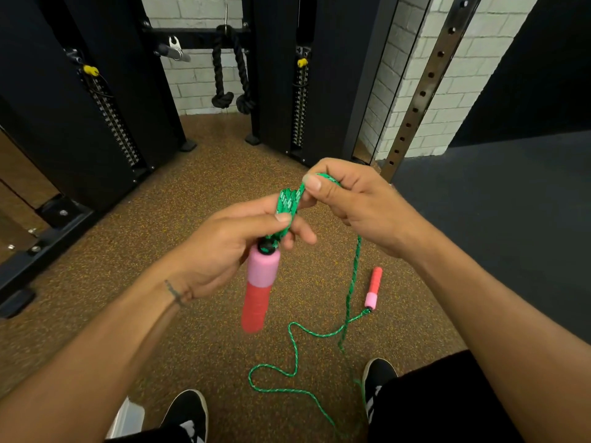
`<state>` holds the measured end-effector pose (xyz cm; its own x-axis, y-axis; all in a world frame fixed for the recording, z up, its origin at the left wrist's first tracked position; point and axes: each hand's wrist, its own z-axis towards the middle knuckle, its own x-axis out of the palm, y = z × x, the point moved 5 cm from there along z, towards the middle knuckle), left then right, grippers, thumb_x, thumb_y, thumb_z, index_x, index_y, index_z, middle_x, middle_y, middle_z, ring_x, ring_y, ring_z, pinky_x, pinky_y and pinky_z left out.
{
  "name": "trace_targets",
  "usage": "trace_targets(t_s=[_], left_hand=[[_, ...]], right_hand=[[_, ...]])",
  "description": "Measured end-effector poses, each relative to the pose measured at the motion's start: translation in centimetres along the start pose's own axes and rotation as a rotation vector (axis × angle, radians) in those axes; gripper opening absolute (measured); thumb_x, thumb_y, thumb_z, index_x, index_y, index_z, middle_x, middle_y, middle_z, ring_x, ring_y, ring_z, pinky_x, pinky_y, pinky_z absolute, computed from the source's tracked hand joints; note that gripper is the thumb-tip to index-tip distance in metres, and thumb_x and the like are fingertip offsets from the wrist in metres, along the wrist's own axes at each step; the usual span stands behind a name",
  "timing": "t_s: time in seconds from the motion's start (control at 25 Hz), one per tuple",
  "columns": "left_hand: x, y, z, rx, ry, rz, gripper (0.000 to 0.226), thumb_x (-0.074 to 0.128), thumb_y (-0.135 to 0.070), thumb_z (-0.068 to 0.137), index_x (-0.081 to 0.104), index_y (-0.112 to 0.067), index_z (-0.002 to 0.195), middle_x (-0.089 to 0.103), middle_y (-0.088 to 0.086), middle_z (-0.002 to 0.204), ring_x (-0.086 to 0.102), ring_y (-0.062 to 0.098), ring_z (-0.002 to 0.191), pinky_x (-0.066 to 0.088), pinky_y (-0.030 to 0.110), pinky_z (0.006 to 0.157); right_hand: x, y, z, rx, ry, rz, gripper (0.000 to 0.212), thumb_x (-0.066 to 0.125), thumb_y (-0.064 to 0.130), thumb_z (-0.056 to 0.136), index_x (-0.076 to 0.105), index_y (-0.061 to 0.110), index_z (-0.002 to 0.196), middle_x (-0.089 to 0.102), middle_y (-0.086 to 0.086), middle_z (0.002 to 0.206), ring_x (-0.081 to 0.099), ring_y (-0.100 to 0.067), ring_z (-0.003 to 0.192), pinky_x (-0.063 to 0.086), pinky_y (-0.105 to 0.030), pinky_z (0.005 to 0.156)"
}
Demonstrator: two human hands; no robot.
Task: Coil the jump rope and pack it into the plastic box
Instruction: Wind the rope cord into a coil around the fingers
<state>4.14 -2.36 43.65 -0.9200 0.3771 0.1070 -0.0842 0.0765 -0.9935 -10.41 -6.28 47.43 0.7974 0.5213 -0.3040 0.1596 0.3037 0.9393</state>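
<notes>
So my left hand grips a few coils, my right hand pinches the green jump rope; most lies on the floor, unpacked.

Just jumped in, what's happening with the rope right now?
The left hand pinches a small bundle of green rope just above one pink-and-red handle, which hangs below. The right hand pinches the next stretch. The rest trails to the floor, where the second handle lies.
</notes>
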Motion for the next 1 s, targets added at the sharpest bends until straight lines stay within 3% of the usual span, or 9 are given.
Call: trace_targets(t_s=[0.2,0.32,0.48,0.6,0.72,0.88,1.0], left_hand=[[0.2,-0.1,0.1,0.014,-0.010,0.090,0.037,0.056,-0.020,0.091,0.062,-0.004,0.124,0.074,-0.003,0.079,0.051,0.003,0.062,0.045,0.013,0.064],[0.5,-0.1,-0.3,0.022,0.030,-0.055,0.032,0.054,-0.015,0.092,0.065,-0.007,0.122,0.075,0.002,0.082,0.059,0.005,0.065,0.049,0.014,0.067],[0.6,0.0,-0.8,-0.049,0.111,-0.207,0.037,0.053,-0.020,0.088,0.070,-0.007,0.118,0.075,0.007,0.085,0.064,0.007,0.068,0.051,0.015,0.067],[0.5,0.6,-0.6,-0.112,0.073,-0.111,0.035,0.051,-0.026,0.095,0.072,-0.006,0.115,0.074,0.006,0.077,0.060,0.007,0.062,0.048,0.014,0.062],[0.5,0.5,-0.4,-0.067,0.030,-0.238,0.035,0.055,-0.024,0.092,0.070,-0.005,0.117,0.070,0.003,0.073,0.054,0.003,0.057,0.045,0.013,0.059],[0.5,-0.2,-0.3,0.031,-0.020,-0.335,0.042,0.048,-0.016,0.090,0.061,-0.011,0.130,0.076,0.001,0.095,0.062,0.001,0.068,0.049,0.013,0.065],[0.7,-0.3,-0.2,0.050,-0.025,-0.220,0.050,0.048,-0.012,0.089,0.051,-0.022,0.138,0.071,0.001,0.124,0.069,0.001,0.093,0.050,0.012,0.076]], right_hand=[[-1.1,-1.8,0.7,0.034,-0.105,-0.053,0.017,0.052,0.017,0.102,0.059,0.007,0.090,0.052,0.020,0.056,0.047,0.005,0.046,0.036,-0.007,0.047],[-1.5,-2.8,0.9,0.048,-0.108,-0.018,0.020,0.052,0.026,0.101,0.059,0.018,0.085,0.045,0.010,0.061,0.031,-0.003,0.050,0.024,-0.018,0.048],[0.3,-3.8,0.9,0.092,-0.057,0.083,0.027,0.046,0.030,0.104,0.057,0.022,0.081,0.041,-0.001,0.064,0.029,-0.012,0.055,0.017,-0.034,0.052],[0.3,-4.0,0.9,0.077,-0.086,0.094,0.027,0.045,0.031,0.104,0.056,0.021,0.082,0.038,0.004,0.062,0.028,-0.010,0.053,0.018,-0.032,0.050],[0.0,-4.6,1.1,0.120,-0.094,0.086,0.026,0.046,0.030,0.104,0.056,0.020,0.083,0.038,0.006,0.061,0.029,-0.007,0.051,0.020,-0.029,0.049],[1.4,-5.9,1.1,0.194,-0.010,0.013,0.024,0.046,0.026,0.104,0.062,0.009,0.100,0.040,0.007,0.062,0.031,-0.004,0.050,0.025,-0.022,0.046],[2.4,-6.1,0.6,0.284,0.071,0.021,0.028,0.046,0.022,0.105,0.068,0.033,0.091,0.043,0.008,0.061,0.034,-0.006,0.053,0.029,-0.023,0.049]])
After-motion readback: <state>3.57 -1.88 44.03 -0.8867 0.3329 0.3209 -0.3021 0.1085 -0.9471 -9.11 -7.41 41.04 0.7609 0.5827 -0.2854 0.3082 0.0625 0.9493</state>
